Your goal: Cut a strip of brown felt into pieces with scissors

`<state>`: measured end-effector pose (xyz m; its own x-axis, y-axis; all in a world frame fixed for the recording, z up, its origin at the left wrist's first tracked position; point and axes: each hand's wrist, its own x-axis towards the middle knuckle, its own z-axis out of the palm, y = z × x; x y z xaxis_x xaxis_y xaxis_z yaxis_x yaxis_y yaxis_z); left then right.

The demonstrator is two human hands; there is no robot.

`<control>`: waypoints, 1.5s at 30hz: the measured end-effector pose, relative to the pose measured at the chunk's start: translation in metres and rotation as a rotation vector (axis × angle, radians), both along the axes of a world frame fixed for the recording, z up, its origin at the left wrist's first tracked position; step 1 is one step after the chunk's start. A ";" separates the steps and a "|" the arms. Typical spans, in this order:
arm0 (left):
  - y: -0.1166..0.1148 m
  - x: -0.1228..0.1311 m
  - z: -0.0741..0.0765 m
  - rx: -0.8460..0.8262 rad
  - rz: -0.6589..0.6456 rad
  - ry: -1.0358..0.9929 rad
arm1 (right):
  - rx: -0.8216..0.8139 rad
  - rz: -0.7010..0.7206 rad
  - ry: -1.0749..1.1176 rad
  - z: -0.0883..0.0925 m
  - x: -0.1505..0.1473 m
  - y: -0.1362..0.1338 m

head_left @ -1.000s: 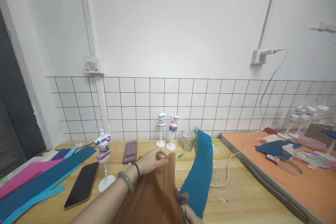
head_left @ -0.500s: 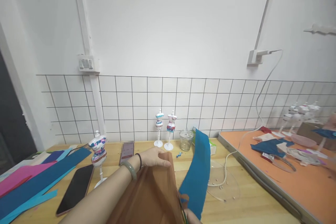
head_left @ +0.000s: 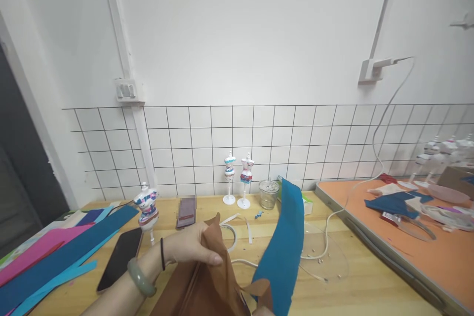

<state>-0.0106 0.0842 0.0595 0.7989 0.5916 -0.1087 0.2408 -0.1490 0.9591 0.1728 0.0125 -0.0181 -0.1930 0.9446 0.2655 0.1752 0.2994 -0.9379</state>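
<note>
**Partway through, brown cloth in the left hand, blue strip standing alongside**

Clearly the work is somewhere in its middle. The left hand is clenched on a piece of brown fabric, the thumb lying along the front of a fold and the other fingers tucked behind it, so that a pointed corner of the cloth pokes up just above the knuckles. From that corner the brown piece falls down and towards the person, its long axis running from the peak above the fingers to the bottom edge of the view, where it spreads wider. A small brown flap curls out just to the right of the fingers, touching the blue fabric strip.

That blue strip stands nearly upright, leaning a little; its long axis runs from the bottom edge of the view up and away to a rounded tip well above and to the right of the fingers, near the glass jar.

Of the right hand only a sliver shows at the very bottom edge, below the brown flap, so I cannot tell whether it is gripping anything.

As for what is done: both pieces look already cut to shape, judging from the snippets on the counter. What is left, by my reckoning, is the joining or trimming of the two, since they merely touch. Two small mannequins beyond the fingers already stand dressed.
</note>
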 end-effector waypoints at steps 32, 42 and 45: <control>-0.018 -0.006 -0.006 -0.061 0.135 -0.115 | 0.155 -0.014 -0.104 -0.021 -0.046 0.051; -0.014 -0.001 -0.002 0.057 0.112 0.005 | 0.092 -0.030 -0.057 0.011 -0.011 0.011; -0.014 0.000 -0.001 0.091 0.116 0.034 | 0.065 -0.031 -0.044 0.012 0.008 -0.011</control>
<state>-0.0106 0.0705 0.0589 0.7217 0.6880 -0.0767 0.2936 -0.2039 0.9339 0.1804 0.0020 -0.0060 -0.1765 0.9313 0.3188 0.2263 0.3536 -0.9076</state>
